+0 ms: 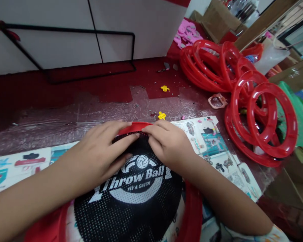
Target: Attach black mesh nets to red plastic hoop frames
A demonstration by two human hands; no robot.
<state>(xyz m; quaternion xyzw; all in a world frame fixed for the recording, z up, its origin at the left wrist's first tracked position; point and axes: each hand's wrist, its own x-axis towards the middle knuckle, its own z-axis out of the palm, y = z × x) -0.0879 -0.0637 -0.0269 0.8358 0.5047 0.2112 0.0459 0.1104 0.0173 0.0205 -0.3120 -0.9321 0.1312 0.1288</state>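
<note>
A round black mesh cloth printed "Throw Ball Fly & Catch" in white lies over a red plastic ring. At the ring's far side, my left hand curls its fingers over the rim, with its thumb on the cloth's top edge. My right hand pinches that same edge beside the left thumb. The two hands nearly meet. Around the sides, the lower cloth lies loose inside the ring, with a gap between them. The fingertips beyond the rim are partly hidden.
Printed card sheets lie under the ring. More red rings are heaped at the right, near pink pieces and a pale pink frame. Small yellow parts lie beyond my hands. A black wire rack stands at the back.
</note>
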